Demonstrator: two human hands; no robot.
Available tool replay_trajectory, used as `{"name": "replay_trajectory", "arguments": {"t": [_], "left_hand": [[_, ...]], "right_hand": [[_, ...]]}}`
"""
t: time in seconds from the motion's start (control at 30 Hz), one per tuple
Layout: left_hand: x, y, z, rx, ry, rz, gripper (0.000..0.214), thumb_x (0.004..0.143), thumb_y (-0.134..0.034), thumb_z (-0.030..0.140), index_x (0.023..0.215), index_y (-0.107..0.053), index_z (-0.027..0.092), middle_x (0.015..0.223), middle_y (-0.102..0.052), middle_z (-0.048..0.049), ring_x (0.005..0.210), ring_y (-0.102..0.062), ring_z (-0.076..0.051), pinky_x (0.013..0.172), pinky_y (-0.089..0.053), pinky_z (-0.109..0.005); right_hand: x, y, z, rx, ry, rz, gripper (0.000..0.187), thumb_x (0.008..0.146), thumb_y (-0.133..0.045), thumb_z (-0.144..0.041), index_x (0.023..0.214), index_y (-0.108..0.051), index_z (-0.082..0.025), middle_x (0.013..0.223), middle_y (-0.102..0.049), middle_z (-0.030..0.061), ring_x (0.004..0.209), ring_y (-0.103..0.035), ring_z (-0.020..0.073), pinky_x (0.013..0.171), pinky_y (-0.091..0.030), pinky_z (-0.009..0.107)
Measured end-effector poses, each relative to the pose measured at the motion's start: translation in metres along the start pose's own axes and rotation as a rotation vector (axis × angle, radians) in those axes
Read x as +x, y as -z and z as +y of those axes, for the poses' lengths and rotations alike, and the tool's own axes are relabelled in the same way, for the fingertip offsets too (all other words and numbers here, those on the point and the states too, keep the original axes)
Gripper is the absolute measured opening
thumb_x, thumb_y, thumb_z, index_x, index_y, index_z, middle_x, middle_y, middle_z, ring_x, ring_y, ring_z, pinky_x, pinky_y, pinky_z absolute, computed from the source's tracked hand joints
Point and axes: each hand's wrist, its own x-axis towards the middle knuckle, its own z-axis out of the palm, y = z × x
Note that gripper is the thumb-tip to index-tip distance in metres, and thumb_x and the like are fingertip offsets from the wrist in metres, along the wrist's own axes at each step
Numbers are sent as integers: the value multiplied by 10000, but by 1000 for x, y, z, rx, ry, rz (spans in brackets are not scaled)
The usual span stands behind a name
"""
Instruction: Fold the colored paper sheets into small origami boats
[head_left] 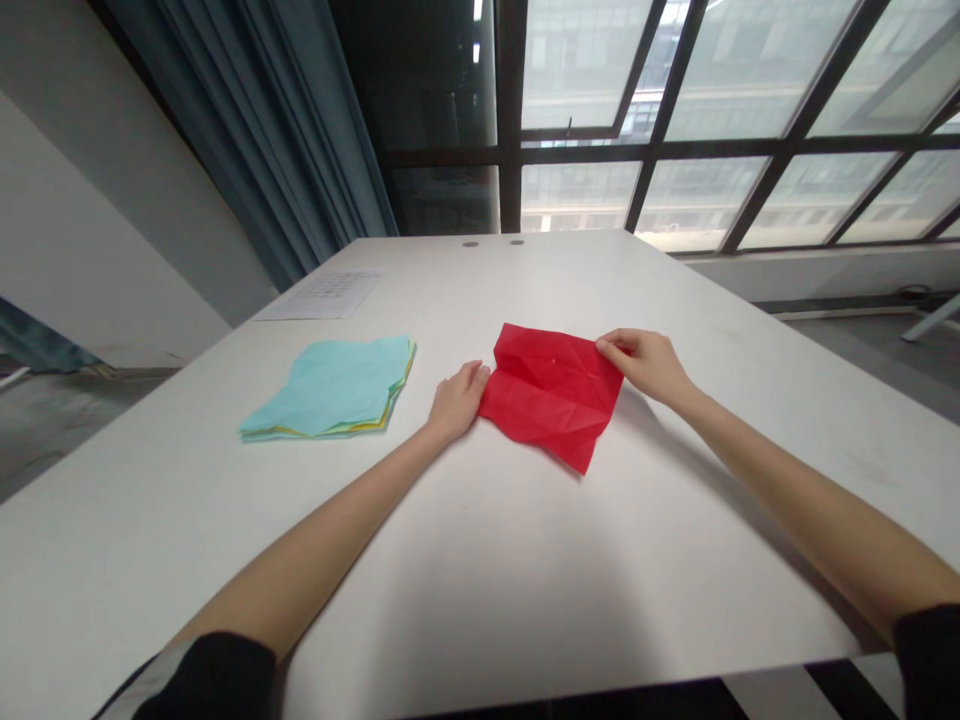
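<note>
Daylight comes through tall, dark-framed windows (585, 70) at the far end of the room, and a blue curtain (277, 120) hangs to the left of them, beyond a long white table (480, 570). On that table, right in front of the person and between their two hands, I see a red sheet (555, 395). It is vivid, thin and roughly four-sided, with soft creases across its face and slightly wavy edges; one corner points down toward the near side. Paper or cloth, I can't say for sure.

The right hand (651, 365) has the upper right corner pinched between thumb and forefinger, with that side raised off the tabletop and a shadow below. The left hand (457, 400) is at the sheet's left edge, fingers close together; whether they grip the edge or merely press on it, I cannot tell. The sheet's underside is hidden from me.

To the left lies a stack of sheets (337, 385), pale turquoise on top, with yellow and green showing only as slivers along the edges. Farther back, a printed page (322, 296) is too faint to read. Both dark sleeves (217, 680) are cut off by the view.
</note>
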Motion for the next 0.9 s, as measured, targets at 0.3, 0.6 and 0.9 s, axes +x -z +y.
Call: {"name": "replay_trajectory", "arguments": {"t": [0.3,0.6,0.9], "left_hand": [[-5,7,11,156,-99,-85,720,783,-415,660,1292,-439,150,1293,-534,-123,1184,-491,-275,1003,-336,-432],[-8,6,8,281,-156,-168,780,700,-429,755,1256,-487,212,1392,-424,-128,1312,-316,-335,1044,-225,-556],[-6,5,10,282,-142,-130,556,781,-496,558,1207,-518,201,1343,-476,-116,1268,-386,-299,1048,-254,-525]], "right_hand": [[6,-11,35,-291,-213,-74,306,811,-449,-392,881,-689,-216,804,-704,50,737,-621,198,614,-409,277],[0,-26,51,-432,93,-178,322,830,-455,-305,1074,-616,-168,1025,-672,116,918,-605,269,773,-465,385],[-1,-39,68,-357,483,-427,532,798,-382,-59,1288,-496,-232,1329,-517,45,1234,-429,260,992,-368,448]]}}
